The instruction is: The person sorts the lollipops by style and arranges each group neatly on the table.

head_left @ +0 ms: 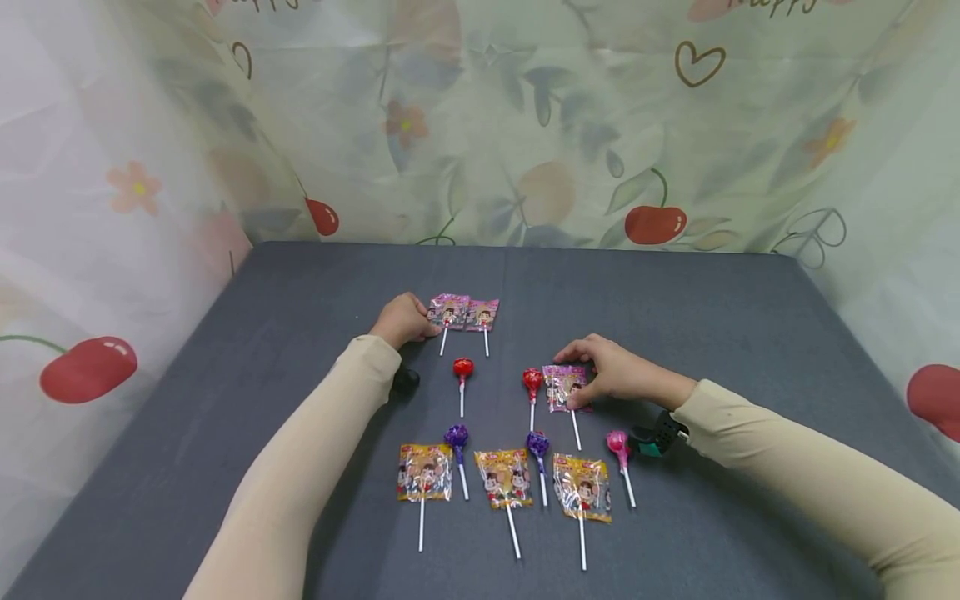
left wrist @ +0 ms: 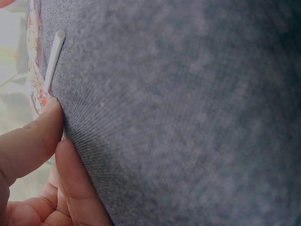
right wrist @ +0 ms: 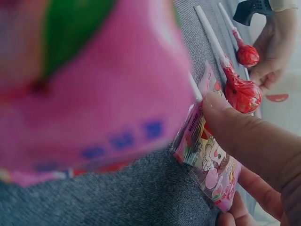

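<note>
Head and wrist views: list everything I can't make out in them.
Head: small print on the yellow wrappers, too small; backdrop lettering, cut by the top edge.
Left wrist: part of the pink packet, hidden by the left grip.
Right wrist: pink lollipop, blurred, cut by the left edge.

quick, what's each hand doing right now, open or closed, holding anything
Left hand: closed, pinching the edge of the far-left pink lollipop packet.
Right hand: closed, holding the nearer pink lollipop packet between thumb and fingers.
</note>
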`<act>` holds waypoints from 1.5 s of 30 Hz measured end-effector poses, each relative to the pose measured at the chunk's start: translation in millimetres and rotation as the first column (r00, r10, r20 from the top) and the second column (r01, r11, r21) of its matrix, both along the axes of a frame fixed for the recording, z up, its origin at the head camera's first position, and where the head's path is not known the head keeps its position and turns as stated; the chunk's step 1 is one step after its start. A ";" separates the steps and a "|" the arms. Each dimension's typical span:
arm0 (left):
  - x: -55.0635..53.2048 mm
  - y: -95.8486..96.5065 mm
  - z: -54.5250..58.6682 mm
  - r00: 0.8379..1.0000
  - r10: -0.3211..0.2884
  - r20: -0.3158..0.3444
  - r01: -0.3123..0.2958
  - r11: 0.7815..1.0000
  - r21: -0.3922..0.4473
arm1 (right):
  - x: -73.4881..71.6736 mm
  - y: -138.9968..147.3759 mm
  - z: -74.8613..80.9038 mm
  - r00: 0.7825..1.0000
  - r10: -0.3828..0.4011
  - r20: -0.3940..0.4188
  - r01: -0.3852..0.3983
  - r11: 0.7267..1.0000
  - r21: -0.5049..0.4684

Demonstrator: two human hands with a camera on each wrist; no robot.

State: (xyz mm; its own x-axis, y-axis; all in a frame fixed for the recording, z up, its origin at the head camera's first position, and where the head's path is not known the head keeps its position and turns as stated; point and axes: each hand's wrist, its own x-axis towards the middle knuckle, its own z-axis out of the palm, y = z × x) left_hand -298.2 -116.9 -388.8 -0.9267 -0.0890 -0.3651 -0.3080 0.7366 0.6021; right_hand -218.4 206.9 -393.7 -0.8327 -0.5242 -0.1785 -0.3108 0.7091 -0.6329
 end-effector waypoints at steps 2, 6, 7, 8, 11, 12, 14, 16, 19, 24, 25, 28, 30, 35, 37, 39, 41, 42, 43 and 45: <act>0.1 0.1 0.2 1.000 0.004 0.001 -0.004 1.000 -0.006 | 0.2 -1.2 1.4 1.000 0.003 -0.005 -0.003 1.000 0.008; 0.6 0.4 0.7 1.000 0.009 -0.001 -0.009 1.000 -0.009 | 0.9 -3.4 4.1 1.000 0.005 -0.014 -0.005 1.000 0.017; 0.5 0.6 0.4 1.000 0.011 -0.001 -0.011 1.000 -0.007 | 1.2 -3.9 4.5 1.000 0.001 -0.013 0.000 1.000 0.020; 0.6 0.7 0.4 1.000 0.012 -0.002 -0.012 1.000 -0.006 | 1.5 -4.0 4.9 1.000 0.001 -0.016 -0.001 1.000 0.022; 1.2 0.9 0.5 1.000 0.012 -0.001 -0.012 1.000 0.000 | 2.0 -4.4 5.6 1.000 -0.010 -0.010 0.010 1.000 0.018; 1.5 1.1 0.7 1.000 0.012 0.000 -0.012 1.000 0.004 | 2.3 -4.8 6.1 1.000 -0.011 -0.007 0.011 1.000 0.013; 2.0 1.4 1.0 1.000 0.013 0.000 -0.013 1.000 0.008 | 2.9 -5.3 6.3 1.000 -0.021 0.002 0.021 1.000 0.004; 2.5 1.4 1.4 1.000 0.013 -0.001 -0.013 1.000 0.012 | 3.6 -5.9 6.5 0.999 -0.033 0.009 0.033 0.999 -0.001; 2.7 1.2 1.4 1.000 0.011 -0.001 -0.011 1.000 0.011 | 5.6 -6.3 6.9 0.998 -0.059 0.021 0.059 0.998 -0.004; 1.9 0.6 0.3 1.000 0.007 0.000 -0.007 1.000 0.011 | 11.6 -4.7 11.1 0.995 -0.096 0.000 0.096 0.994 -0.045; 1.7 0.3 0.1 1.000 0.006 -0.002 -0.006 1.000 0.012 | 12.9 -4.2 12.3 0.994 -0.104 -0.009 0.104 0.993 -0.057; 0.6 -0.1 -1.2 1.000 0.006 -0.008 -0.005 1.000 0.014 | 16.1 -3.4 15.1 0.991 -0.130 -0.033 0.127 0.988 -0.083; -0.2 -0.5 -1.8 1.000 0.004 -0.012 -0.004 1.000 0.014 | 18.2 -3.1 16.5 0.989 -0.142 -0.047 0.137 0.986 -0.091; -2.4 -0.2 -3.7 1.000 0.016 -0.006 -0.016 1.000 0.014 | 23.4 -3.3 21.1 0.983 -0.162 -0.087 0.152 0.981 -0.117; -2.8 0.2 -3.8 1.000 0.019 -0.004 -0.019 1.000 0.014 | 24.7 -3.5 24.9 0.981 -0.171 -0.092 0.156 0.976 -0.153; -2.7 0.4 -3.4 1.000 0.016 -0.005 -0.016 1.000 0.013 | 25.4 -3.5 30.8 0.980 -0.181 -0.084 0.162 0.966 -0.201; -2.4 0.8 -3.0 1.000 0.016 -0.007 -0.016 1.000 0.015 | 25.0 -4.0 38.7 0.979 -0.189 -0.069 0.166 0.952 -0.258; -2.1 0.8 -2.6 1.000 0.017 -0.007 -0.017 1.000 0.016 | 24.6 -4.2 43.1 0.980 -0.191 -0.063 0.165 0.944 -0.287; -1.8 0.8 -2.4 1.000 0.019 -0.007 -0.019 1.000 0.017 | 23.8 -4.6 47.5 0.979 -0.193 -0.059 0.165 0.936 -0.312; -1.4 0.7 -1.9 1.000 0.020 -0.008 -0.020 1.000 0.016 | 22.5 -6.0 57.0 0.977 -0.202 -0.067 0.168 0.925 -0.342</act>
State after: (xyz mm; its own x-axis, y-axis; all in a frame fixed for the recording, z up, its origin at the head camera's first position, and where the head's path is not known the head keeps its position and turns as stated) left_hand -299.6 -116.2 -390.8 -0.9278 -0.1015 -0.3590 -0.3174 0.7205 0.6166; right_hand -195.9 201.0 -336.7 -0.9248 -0.3743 0.0679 -0.2677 0.5138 -0.8151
